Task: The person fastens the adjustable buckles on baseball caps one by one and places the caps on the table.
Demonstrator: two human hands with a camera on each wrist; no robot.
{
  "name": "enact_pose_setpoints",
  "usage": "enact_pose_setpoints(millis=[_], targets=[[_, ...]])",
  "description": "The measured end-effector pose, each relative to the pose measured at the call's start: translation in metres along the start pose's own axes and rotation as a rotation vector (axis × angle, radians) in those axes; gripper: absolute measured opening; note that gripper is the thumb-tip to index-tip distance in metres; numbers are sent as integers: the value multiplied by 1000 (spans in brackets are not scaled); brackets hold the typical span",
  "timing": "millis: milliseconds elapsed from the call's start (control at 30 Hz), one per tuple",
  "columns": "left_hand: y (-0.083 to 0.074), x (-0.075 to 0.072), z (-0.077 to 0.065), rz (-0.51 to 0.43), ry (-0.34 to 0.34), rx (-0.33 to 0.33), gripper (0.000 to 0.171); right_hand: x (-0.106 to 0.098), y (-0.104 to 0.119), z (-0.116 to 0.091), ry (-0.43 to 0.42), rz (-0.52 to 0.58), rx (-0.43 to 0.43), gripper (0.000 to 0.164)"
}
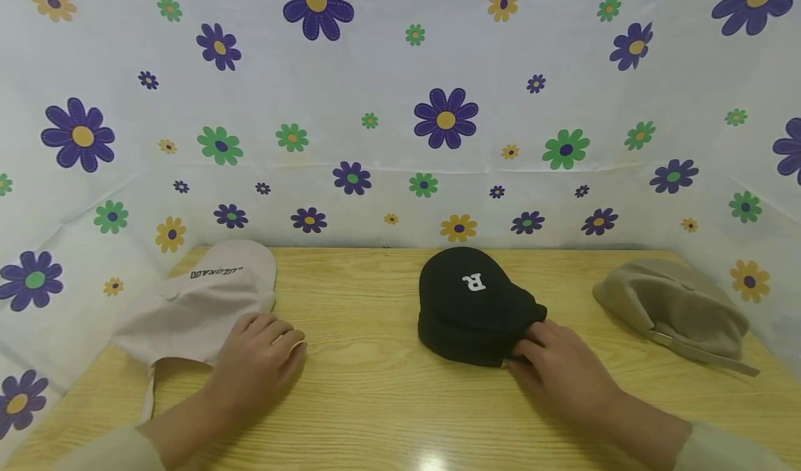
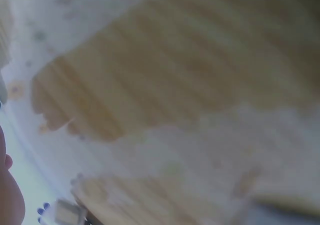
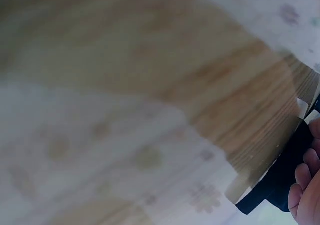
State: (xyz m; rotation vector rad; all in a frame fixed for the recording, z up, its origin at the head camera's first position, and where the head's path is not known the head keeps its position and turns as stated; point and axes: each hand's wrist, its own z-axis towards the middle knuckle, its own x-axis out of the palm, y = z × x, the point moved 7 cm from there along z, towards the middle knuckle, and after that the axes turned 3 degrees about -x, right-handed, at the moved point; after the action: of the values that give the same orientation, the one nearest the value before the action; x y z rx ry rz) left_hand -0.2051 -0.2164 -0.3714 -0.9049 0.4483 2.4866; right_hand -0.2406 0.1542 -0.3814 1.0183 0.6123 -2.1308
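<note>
A black cap [image 1: 469,311] with a white letter R lies in the middle of the table, right of centre. My right hand [image 1: 560,366] pinches its near right edge between thumb and fingers. In the right wrist view, the curled fingers [image 3: 305,177] hold the dark cap [image 3: 280,175] at the right border. On the left lies a pale pinkish cap [image 1: 181,318] with dark lettering, its strap hanging toward me. My left hand [image 1: 259,353] rests at its near right edge, fingers loosely bent, overlapping the cap in the head view. Only a sliver of that hand [image 2: 10,195] shows in the left wrist view.
A khaki cap [image 1: 682,311] with a strap lies at the right end of the wooden table [image 1: 357,401]. White cloth [image 1: 369,74] printed with flowers hangs behind the table and along both sides.
</note>
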Motion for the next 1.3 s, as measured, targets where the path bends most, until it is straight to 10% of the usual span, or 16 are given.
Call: enact_pose_setpoints(millis=[433,1300], targets=[[25,-19,-14,93,-90,-28,32,-6,-13,-11,-7,-22,4,15],[68,-55,-40,220,-42,-225,47,-18,-57,-47,-36,-41,1,15]])
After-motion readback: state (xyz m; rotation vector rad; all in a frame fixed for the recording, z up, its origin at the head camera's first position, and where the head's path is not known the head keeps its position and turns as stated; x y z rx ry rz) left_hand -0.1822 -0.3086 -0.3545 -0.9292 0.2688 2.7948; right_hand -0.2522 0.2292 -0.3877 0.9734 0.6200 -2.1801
